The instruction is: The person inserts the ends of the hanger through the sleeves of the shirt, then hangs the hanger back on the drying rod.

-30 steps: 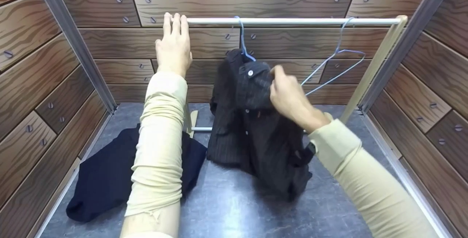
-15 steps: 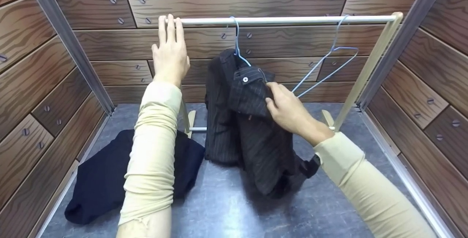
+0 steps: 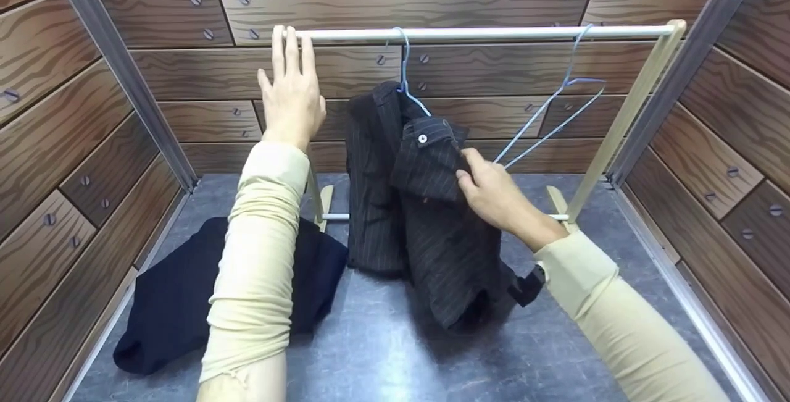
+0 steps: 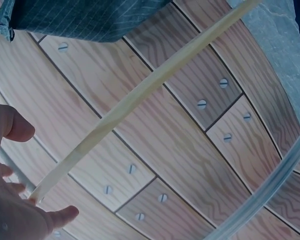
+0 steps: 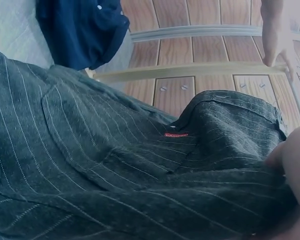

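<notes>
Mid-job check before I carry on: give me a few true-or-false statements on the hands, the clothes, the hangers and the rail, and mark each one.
1. The right hand holds the pinstriped garment. True.
2. The left hand grips the navy garment. False: its extended fingers are at the left end of the white rail.
3. Two blue hangers are hooked over the white rail. True.
4. The navy garment hangs from the right-hand hanger. False: it lies on the gray surface, to the left of the pinstriped garment.
5. In the right wrist view, a red label shows on the pinstriped garment. True.
</notes>
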The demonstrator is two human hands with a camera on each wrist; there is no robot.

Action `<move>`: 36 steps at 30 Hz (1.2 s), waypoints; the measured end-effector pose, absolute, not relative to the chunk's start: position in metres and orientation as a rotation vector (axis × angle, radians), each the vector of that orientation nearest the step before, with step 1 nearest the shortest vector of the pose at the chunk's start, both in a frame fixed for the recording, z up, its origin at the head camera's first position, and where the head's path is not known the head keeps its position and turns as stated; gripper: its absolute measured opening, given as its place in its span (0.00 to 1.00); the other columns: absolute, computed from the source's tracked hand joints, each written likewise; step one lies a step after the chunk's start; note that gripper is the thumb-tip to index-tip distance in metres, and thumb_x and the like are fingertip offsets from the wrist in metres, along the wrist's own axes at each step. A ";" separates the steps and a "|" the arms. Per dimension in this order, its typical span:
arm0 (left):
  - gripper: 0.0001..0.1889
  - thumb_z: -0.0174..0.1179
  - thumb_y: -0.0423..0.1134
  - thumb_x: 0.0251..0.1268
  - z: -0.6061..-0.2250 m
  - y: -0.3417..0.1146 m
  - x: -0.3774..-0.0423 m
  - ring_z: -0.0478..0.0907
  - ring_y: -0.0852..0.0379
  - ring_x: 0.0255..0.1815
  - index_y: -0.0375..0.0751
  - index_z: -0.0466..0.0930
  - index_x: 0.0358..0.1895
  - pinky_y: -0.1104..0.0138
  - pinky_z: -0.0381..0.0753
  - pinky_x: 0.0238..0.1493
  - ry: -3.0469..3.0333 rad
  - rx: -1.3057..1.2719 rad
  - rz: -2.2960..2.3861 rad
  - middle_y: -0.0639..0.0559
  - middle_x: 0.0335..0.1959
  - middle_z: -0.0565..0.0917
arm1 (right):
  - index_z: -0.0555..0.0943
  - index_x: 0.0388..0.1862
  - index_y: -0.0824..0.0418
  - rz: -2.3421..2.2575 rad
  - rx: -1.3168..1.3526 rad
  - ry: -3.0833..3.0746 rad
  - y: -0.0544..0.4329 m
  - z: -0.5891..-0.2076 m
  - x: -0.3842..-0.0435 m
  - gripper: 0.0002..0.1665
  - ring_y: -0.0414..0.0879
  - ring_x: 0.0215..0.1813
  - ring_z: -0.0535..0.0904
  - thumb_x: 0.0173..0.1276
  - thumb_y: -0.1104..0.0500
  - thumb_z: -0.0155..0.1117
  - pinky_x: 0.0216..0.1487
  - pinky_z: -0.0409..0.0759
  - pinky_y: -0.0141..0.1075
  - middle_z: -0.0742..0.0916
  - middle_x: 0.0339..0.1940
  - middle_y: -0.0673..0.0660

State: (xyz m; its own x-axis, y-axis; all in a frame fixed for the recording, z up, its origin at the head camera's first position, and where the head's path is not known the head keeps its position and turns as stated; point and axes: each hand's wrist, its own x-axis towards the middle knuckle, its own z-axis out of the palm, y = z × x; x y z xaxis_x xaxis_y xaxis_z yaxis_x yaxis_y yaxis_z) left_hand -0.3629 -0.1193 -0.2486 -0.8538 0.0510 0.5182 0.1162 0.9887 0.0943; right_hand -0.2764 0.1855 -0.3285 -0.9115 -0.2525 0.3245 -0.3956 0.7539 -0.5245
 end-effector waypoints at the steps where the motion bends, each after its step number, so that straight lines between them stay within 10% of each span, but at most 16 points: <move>1: 0.44 0.52 0.37 0.66 -0.249 -0.119 -0.363 0.28 0.46 0.83 0.41 0.36 0.80 0.35 0.52 0.74 -2.593 -0.118 -0.169 0.43 0.83 0.36 | 0.72 0.59 0.66 0.899 0.506 -2.740 0.184 -0.329 -0.277 0.18 0.63 0.53 0.82 0.76 0.59 0.48 0.56 0.77 0.56 0.85 0.51 0.69; 13: 0.44 0.53 0.37 0.66 -0.252 -0.121 -0.363 0.28 0.47 0.83 0.41 0.37 0.80 0.36 0.49 0.75 -2.622 -0.092 -0.190 0.44 0.83 0.35 | 0.72 0.46 0.65 0.976 0.474 -2.722 0.152 -0.342 -0.288 0.17 0.66 0.46 0.83 0.81 0.53 0.41 0.47 0.76 0.58 0.85 0.38 0.71; 36: 0.44 0.57 0.36 0.63 -0.254 -0.120 -0.352 0.33 0.45 0.83 0.47 0.45 0.80 0.35 0.49 0.75 -2.574 -0.177 -0.392 0.44 0.83 0.39 | 0.69 0.65 0.59 0.668 0.352 -2.493 0.142 -0.336 -0.284 0.27 0.62 0.59 0.72 0.74 0.47 0.51 0.58 0.70 0.54 0.73 0.57 0.63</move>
